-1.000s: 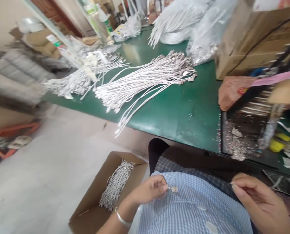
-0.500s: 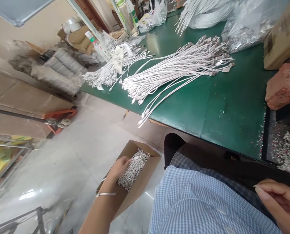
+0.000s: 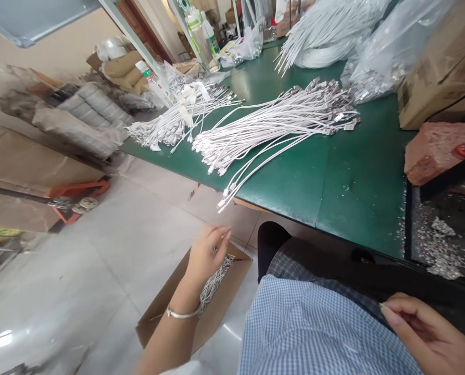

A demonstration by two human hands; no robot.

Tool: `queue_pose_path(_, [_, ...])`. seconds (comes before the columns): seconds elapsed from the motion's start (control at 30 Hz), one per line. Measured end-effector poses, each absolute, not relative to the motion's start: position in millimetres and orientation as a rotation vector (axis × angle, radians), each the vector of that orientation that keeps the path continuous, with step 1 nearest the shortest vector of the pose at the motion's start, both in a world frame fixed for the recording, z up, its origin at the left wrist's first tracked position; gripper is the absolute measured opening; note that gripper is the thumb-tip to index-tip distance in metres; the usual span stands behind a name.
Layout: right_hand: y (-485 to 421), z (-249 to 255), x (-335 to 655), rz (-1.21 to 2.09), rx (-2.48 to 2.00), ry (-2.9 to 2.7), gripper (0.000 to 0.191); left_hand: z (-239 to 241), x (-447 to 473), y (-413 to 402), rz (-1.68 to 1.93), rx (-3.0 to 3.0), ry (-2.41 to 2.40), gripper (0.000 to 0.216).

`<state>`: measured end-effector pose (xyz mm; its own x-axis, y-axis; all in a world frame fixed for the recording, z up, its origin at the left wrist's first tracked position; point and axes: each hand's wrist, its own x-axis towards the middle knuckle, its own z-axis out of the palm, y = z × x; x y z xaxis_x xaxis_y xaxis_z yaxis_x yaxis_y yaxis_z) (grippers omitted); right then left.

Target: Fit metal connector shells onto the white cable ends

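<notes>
My left hand [image 3: 208,249] hovers just above an open cardboard box [image 3: 224,307] on the floor beside my left knee. Its fingers are loosely stretched out and nothing shows in them. The box holds a bundle of short white cables [image 3: 215,279] with metal plugs. My right hand [image 3: 427,336] rests on my lap at the lower right, its fingers curled with the thumb on top; what it holds, if anything, is hidden. A large fan of the same white cables [image 3: 271,125] lies on the green table [image 3: 334,177], and a few ends hang over the near edge.
A second cable pile [image 3: 170,125] lies at the table's left end. Behind are clear bags of metal plugs [image 3: 380,67], a cardboard carton [image 3: 439,83] and a reddish block [image 3: 439,151]. A dark tray of metal scraps [image 3: 439,239] sits at right. An orange pallet truck [image 3: 79,195] stands on the floor.
My left hand carried a plug-ended cable from my lap down into the box, let it go, and has now lifted out with nothing in it. The right hand stayed on my lap.
</notes>
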<state>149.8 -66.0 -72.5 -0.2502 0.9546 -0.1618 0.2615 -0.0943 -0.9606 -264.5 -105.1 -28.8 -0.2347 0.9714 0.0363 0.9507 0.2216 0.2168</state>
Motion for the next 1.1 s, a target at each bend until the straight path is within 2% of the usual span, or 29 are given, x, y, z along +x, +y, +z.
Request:
queue_pose_path(0.2, [-71.4, -69.8, 147.8, 1.363, -1.311, -1.592, 0.025, 15.4, -248.8, -16.1, 0.517, 2.136, 2.389, 0.021])
queue_pose_path(0.4, [-84.5, -77.8, 145.2, 1.343, -1.415, -1.393, 0.041, 18.9, -239.5, 44.0, 0.325, 2.233, 2.313, 0.02])
queue_pose_path(0.57, [-85.7, -94.5, 150.6, 1.353, -1.384, -1.415, 0.04, 21.9, -221.2, 65.9, 0.198, 2.185, 2.315, 0.017])
queue_pose_path(0.7, [-82.4, -96.4, 150.5, 1.378, -1.364, -1.427, 0.042, 38.6, -210.7, 49.8, 0.196, 2.171, 2.232, 0.016])
queue_pose_path(0.9, [-76.8, -93.2, 138.5, 1.396, -1.358, -1.426, 0.048, 65.7, -227.5, -31.7, 0.388, 1.934, 2.052, 0.029])
queue_pose_path(1.1, [-66.4, -97.9, 115.0, 1.608, -1.123, -1.581, 0.033, 49.3, -246.0, -116.3, 0.515, 1.353, 2.017, 0.046])
